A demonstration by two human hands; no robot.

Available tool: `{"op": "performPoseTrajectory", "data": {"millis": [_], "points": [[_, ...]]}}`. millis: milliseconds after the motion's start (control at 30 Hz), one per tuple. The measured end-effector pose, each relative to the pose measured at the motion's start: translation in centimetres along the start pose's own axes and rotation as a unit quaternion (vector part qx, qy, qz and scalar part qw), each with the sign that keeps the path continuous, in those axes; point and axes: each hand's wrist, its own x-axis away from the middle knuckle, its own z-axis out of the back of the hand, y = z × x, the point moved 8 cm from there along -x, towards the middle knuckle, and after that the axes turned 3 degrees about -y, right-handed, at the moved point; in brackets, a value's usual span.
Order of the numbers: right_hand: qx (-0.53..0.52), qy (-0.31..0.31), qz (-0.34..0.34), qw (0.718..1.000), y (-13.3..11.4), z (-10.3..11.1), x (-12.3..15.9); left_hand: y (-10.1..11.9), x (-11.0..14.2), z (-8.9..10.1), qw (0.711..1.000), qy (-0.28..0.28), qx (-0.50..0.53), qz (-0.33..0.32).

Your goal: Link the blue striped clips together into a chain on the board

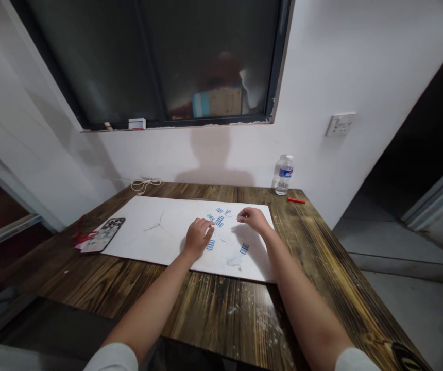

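Observation:
On a white board [181, 216] lie several small blue-and-white striped pieces [220, 222], most of them in a loose cluster. My left hand [198, 238] rests on the board with thumb and fingers apart, its fingertips at the cluster's left edge. Close below those fingers is a separate striped piece [210, 245]. My right hand [254, 219] is raised over the board's right part, with thumb and fingertips pinched together; what they hold, if anything, is too small to make out. Below it lie another striped piece [244, 249] and a clear scrap [233, 260].
A phone-like patterned case [104, 235] overlaps the board's left end. A water bottle [284, 175] and a red pen [296, 200] are at the wooden table's [221, 314] back right. A white cable [144, 183] lies back left. Thin dark strands [158, 223] cross the board.

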Motion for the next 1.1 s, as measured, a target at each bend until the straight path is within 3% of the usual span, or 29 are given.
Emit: {"op": "performPoseTrajectory", "data": {"millis": [133, 233, 400, 567, 633, 733, 833, 967, 1100], "points": [[-0.102, 0.038, 0.119, 0.987, -3.4, -1.2, -0.2, 0.5, 0.0, -0.8, 0.996, -0.016, 0.074, -0.053], [-0.122, 0.066, 0.169, 0.976, -4.3, -2.1, -0.1, 0.3, -0.2, -1.9, 0.992, -0.041, 0.107, -0.06], [-0.163, 0.039, 0.169, 0.971, -3.1, -4.0, -0.1, -1.2, -1.1, -3.6, 0.986, -0.079, 0.144, -0.013], [-0.218, 0.039, 0.149, 0.964, -1.3, -4.9, -0.2, -3.4, -2.8, -5.2, 0.961, -0.13, 0.191, 0.153], [-0.233, 0.034, 0.15, 0.96, -1.0, -5.1, -0.2, -3.3, -3.5, -5.4, 0.958, -0.109, 0.196, 0.181], [-0.226, 0.03, 0.149, 0.962, -0.7, -5.2, -0.4, -2.6, -4.4, -5.8, 0.962, -0.045, 0.218, 0.156], [-0.199, 0.039, 0.154, 0.967, -0.9, -4.9, -0.4, -2.4, -4.7, -7.3, 0.952, -0.04, 0.279, 0.117], [-0.167, 0.024, 0.179, 0.969, -1.9, -4.9, 0.0, -3.5, -4.5, -8.8, 0.908, -0.053, 0.392, 0.138], [-0.167, -0.013, 0.208, 0.964, -3.0, -5.5, 0.3, -3.8, -4.4, -8.7, 0.878, -0.051, 0.452, 0.152]]}}
